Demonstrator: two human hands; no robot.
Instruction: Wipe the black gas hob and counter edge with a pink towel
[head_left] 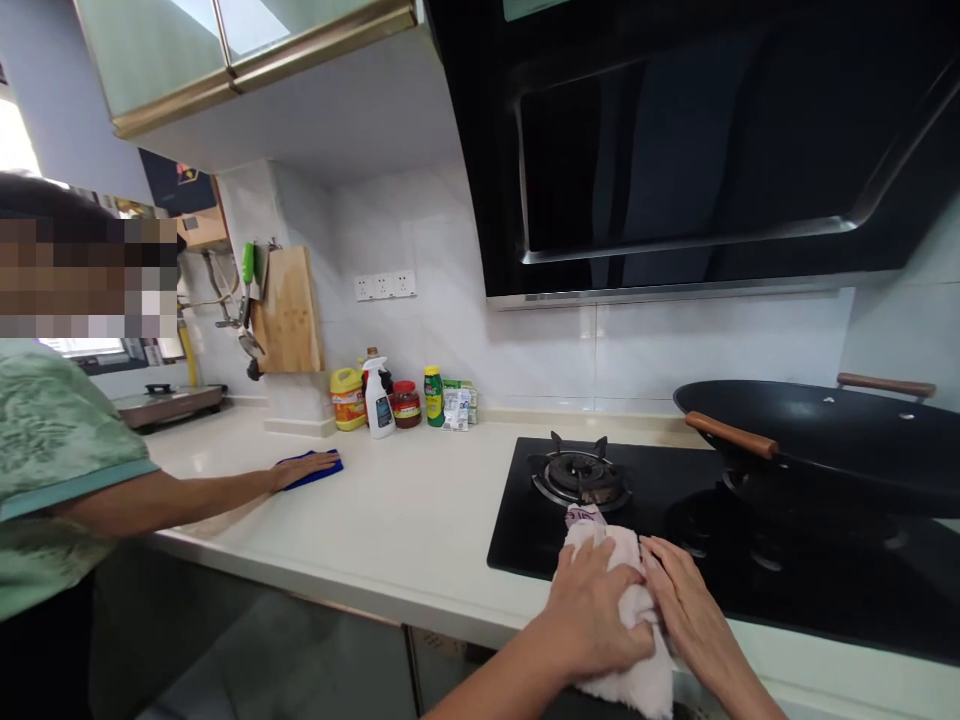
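Below, our left hand point(598, 608) grips the cloth point(634, 605) across the edge of the hob point(529, 535); our right hand point(686, 600) touches it, grip unclear.

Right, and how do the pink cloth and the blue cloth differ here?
The pink cloth is pale; the blue cloth is deep-coloured. The pink cloth lies bunched, partly over the hob; the blue cloth lies flatter on the counter. The left hand and right hand are on the pink cloth, one co-worker's hand on the blue cloth.
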